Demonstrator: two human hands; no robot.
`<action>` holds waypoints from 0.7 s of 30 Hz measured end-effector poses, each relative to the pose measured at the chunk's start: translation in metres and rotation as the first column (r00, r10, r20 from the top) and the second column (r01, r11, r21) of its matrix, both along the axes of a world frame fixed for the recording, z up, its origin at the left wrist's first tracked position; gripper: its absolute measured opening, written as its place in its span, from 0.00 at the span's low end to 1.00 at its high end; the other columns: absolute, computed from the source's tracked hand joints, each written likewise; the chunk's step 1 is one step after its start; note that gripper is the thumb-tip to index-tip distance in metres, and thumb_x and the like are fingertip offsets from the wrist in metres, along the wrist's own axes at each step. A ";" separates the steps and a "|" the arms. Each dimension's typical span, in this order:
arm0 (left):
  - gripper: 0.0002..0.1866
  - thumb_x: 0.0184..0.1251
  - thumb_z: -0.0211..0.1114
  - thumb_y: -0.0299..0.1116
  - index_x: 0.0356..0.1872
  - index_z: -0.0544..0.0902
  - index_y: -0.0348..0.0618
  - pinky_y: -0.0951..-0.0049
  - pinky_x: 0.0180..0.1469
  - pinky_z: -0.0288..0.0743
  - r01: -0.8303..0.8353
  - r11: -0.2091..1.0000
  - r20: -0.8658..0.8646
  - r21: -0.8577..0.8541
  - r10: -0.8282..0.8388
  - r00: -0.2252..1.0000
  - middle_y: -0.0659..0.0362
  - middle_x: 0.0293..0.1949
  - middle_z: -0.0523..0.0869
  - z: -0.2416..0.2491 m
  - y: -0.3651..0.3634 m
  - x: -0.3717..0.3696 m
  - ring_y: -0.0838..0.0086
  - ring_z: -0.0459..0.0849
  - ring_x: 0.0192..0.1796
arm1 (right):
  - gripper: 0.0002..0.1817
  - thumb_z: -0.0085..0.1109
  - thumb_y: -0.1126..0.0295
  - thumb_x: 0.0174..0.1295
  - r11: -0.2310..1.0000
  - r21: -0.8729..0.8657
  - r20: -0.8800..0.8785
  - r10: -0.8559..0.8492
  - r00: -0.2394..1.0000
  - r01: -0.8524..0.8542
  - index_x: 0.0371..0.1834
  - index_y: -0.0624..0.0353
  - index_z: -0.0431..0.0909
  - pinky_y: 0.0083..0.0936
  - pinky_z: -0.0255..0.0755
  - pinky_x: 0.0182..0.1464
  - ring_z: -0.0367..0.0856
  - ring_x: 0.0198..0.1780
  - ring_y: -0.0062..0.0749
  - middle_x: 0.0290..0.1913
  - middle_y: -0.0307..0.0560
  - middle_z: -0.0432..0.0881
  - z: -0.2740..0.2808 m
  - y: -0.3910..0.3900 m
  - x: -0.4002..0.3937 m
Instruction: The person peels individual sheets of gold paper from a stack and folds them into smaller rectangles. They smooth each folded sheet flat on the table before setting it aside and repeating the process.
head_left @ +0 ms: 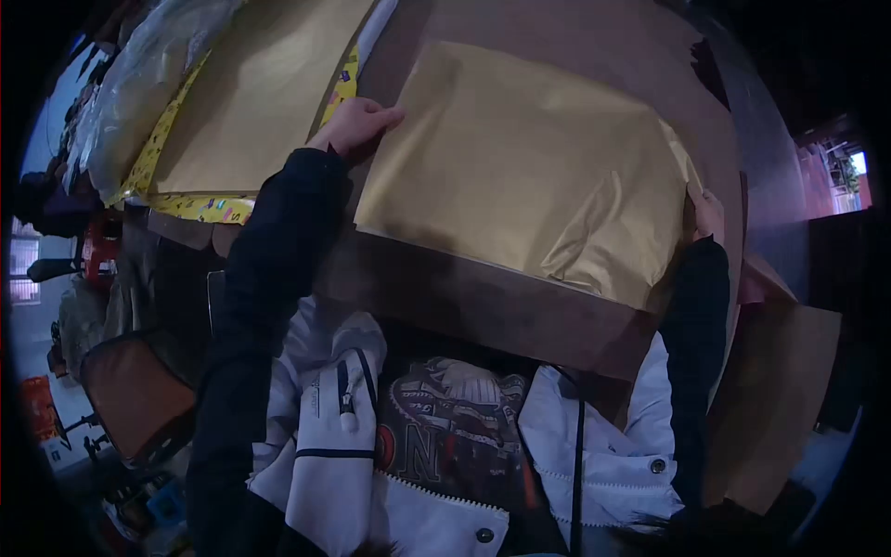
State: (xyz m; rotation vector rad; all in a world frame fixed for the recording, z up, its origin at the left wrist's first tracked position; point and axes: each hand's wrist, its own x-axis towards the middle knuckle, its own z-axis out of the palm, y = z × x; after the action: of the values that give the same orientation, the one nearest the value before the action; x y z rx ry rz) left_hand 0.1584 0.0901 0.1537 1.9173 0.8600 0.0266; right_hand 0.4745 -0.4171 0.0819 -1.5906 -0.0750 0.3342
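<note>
A gold-tan sheet [501,158], which looks like paper, lies over a brown cardboard-like surface [436,297] in front of me. My left hand [357,128] is closed, thumb and fingers pinching the sheet's upper left edge. At the right edge my right hand [708,215] is closed on the sheet too, its fingers partly hidden. The sheet's lower right part is creased and bulges up. Its near edge runs along the front edge of the brown surface. Left of my left hand lies another gold-tan sheet [255,93] on yellow printed material [200,206].
Crumpled clear plastic [139,88] borders the left sheet. An orange-brown chair [139,395] stands at lower left. A brown cardboard piece [780,399] leans at lower right, and a translucent plastic sheet [784,176] hangs on the right.
</note>
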 end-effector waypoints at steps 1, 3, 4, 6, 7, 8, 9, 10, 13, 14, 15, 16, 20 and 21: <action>0.17 0.58 0.71 0.46 0.28 0.84 0.40 0.78 0.26 0.66 0.017 0.998 0.018 -0.053 -0.016 1.000 0.65 0.23 0.81 -0.005 -0.002 -0.011 0.81 0.75 0.24 | 0.13 0.63 0.64 0.63 0.995 -0.099 0.032 0.003 0.999 0.000 0.40 0.65 0.81 0.21 0.72 0.40 0.80 0.36 0.24 0.37 0.42 0.84 -0.001 -0.002 0.008; 0.17 0.59 0.71 0.45 0.28 0.84 0.39 0.76 0.24 0.66 0.101 0.993 0.014 0.066 -0.102 0.995 0.63 0.21 0.80 -0.015 -0.005 -0.024 0.80 0.74 0.22 | 0.14 0.64 0.63 0.63 0.955 -0.296 0.091 0.006 0.996 0.021 0.41 0.65 0.82 0.20 0.72 0.41 0.80 0.37 0.24 0.39 0.41 0.84 -0.001 -0.003 0.011; 0.18 0.59 0.71 0.45 0.28 0.83 0.38 0.76 0.23 0.66 0.117 0.993 0.037 -0.004 -0.117 0.992 0.63 0.21 0.80 -0.017 -0.008 -0.030 0.80 0.74 0.21 | 0.16 0.64 0.60 0.62 0.990 -0.139 0.028 -0.005 1.000 0.008 0.38 0.65 0.82 0.22 0.71 0.40 0.78 0.36 0.23 0.37 0.40 0.83 0.002 0.003 0.001; 0.17 0.61 0.68 0.44 0.28 0.84 0.37 0.76 0.23 0.65 0.083 0.997 -0.008 0.005 -0.083 0.997 0.63 0.20 0.79 -0.020 -0.016 -0.036 0.80 0.73 0.20 | 0.16 0.65 0.59 0.61 0.970 -0.241 0.089 -0.022 0.996 0.043 0.37 0.64 0.82 0.23 0.70 0.39 0.77 0.35 0.23 0.36 0.39 0.82 -0.011 -0.002 0.019; 0.18 0.63 0.67 0.44 0.29 0.83 0.36 0.75 0.23 0.65 0.092 0.995 0.017 -0.047 -0.091 0.996 0.62 0.20 0.79 -0.025 -0.017 -0.041 0.80 0.73 0.20 | 0.17 0.65 0.58 0.61 0.935 -0.343 0.147 -0.042 0.988 0.091 0.36 0.64 0.81 0.24 0.70 0.38 0.75 0.34 0.23 0.34 0.38 0.81 -0.014 -0.002 0.021; 0.18 0.64 0.66 0.44 0.29 0.83 0.35 0.74 0.23 0.65 0.102 0.990 0.044 -0.100 -0.098 0.994 0.61 0.20 0.79 -0.030 -0.021 -0.042 0.79 0.73 0.20 | 0.17 0.65 0.58 0.61 0.935 -0.344 0.151 -0.039 0.988 0.090 0.36 0.64 0.81 0.24 0.70 0.38 0.75 0.34 0.23 0.34 0.38 0.81 -0.015 -0.005 0.026; 0.19 0.65 0.64 0.44 0.29 0.82 0.33 0.72 0.22 0.65 0.175 0.982 -0.104 0.073 -0.167 0.981 0.59 0.20 0.78 0.009 -0.043 -0.044 0.78 0.73 0.19 | 0.16 0.65 0.59 0.61 0.914 -0.402 0.155 0.008 0.988 0.055 0.37 0.64 0.81 0.21 0.70 0.39 0.76 0.35 0.21 0.35 0.38 0.82 -0.012 -0.006 0.028; 0.19 0.65 0.64 0.44 0.29 0.82 0.33 0.72 0.22 0.65 0.172 0.982 -0.103 0.071 -0.165 0.981 0.59 0.20 0.78 0.003 -0.040 -0.044 0.78 0.73 0.19 | 0.16 0.66 0.59 0.61 0.888 -0.460 0.153 0.055 0.987 0.022 0.37 0.63 0.81 0.18 0.70 0.40 0.77 0.36 0.18 0.35 0.38 0.82 -0.010 -0.007 0.029; 0.20 0.65 0.64 0.44 0.27 0.82 0.32 0.69 0.25 0.67 0.233 0.953 -0.138 0.192 -0.209 0.968 0.57 0.18 0.78 -0.009 -0.036 -0.042 0.74 0.73 0.20 | 0.17 0.66 0.57 0.61 0.858 -0.512 0.146 0.133 0.980 -0.040 0.36 0.63 0.81 0.19 0.70 0.36 0.77 0.34 0.19 0.33 0.37 0.81 0.001 -0.009 0.026; 0.20 0.65 0.64 0.44 0.27 0.82 0.32 0.69 0.25 0.67 0.239 0.952 -0.137 0.189 -0.216 0.967 0.57 0.18 0.78 -0.012 -0.034 -0.044 0.74 0.73 0.20 | 0.17 0.66 0.57 0.61 0.857 -0.514 0.147 0.126 0.981 -0.033 0.36 0.63 0.81 0.19 0.70 0.36 0.77 0.34 0.19 0.33 0.37 0.81 0.003 -0.011 0.019; 0.19 0.64 0.64 0.43 0.27 0.82 0.32 0.68 0.25 0.68 0.222 0.962 -0.124 0.161 -0.204 0.971 0.57 0.17 0.77 -0.017 -0.031 -0.044 0.74 0.73 0.20 | 0.18 0.66 0.56 0.59 0.897 -0.440 0.102 0.104 0.989 -0.048 0.36 0.63 0.81 0.21 0.69 0.35 0.75 0.32 0.21 0.32 0.38 0.80 0.009 -0.011 0.008; 0.19 0.64 0.64 0.43 0.27 0.82 0.32 0.68 0.26 0.68 0.211 0.968 -0.113 0.134 -0.197 0.974 0.57 0.16 0.77 -0.020 -0.029 -0.042 0.74 0.73 0.20 | 0.19 0.67 0.55 0.58 0.931 -0.361 0.057 0.079 0.995 -0.054 0.36 0.63 0.81 0.23 0.68 0.34 0.74 0.31 0.22 0.30 0.38 0.79 0.013 -0.010 -0.004; 0.19 0.63 0.64 0.42 0.26 0.83 0.32 0.67 0.26 0.69 0.220 0.912 -0.105 0.347 -0.196 0.975 0.57 0.15 0.77 -0.034 -0.024 -0.039 0.73 0.77 0.21 | 0.20 0.67 0.54 0.55 0.912 -0.403 0.046 0.103 0.994 -0.075 0.35 0.64 0.82 0.23 0.69 0.34 0.75 0.31 0.24 0.29 0.39 0.79 0.033 -0.020 -0.055; 0.19 0.63 0.63 0.42 0.26 0.83 0.32 0.67 0.26 0.69 0.224 0.906 -0.079 0.358 -0.210 0.974 0.57 0.15 0.77 -0.035 -0.022 -0.040 0.73 0.77 0.21 | 0.21 0.67 0.54 0.54 0.905 -0.424 0.085 0.094 0.992 -0.049 0.34 0.64 0.82 0.24 0.69 0.34 0.76 0.31 0.24 0.29 0.39 0.79 0.041 -0.017 -0.073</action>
State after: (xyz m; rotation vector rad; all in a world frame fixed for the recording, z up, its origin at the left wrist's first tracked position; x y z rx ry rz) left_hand 0.1188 0.0684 0.1188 2.3635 0.6955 0.0152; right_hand 0.4018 -0.4345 0.1232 -2.0396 -0.1494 0.3399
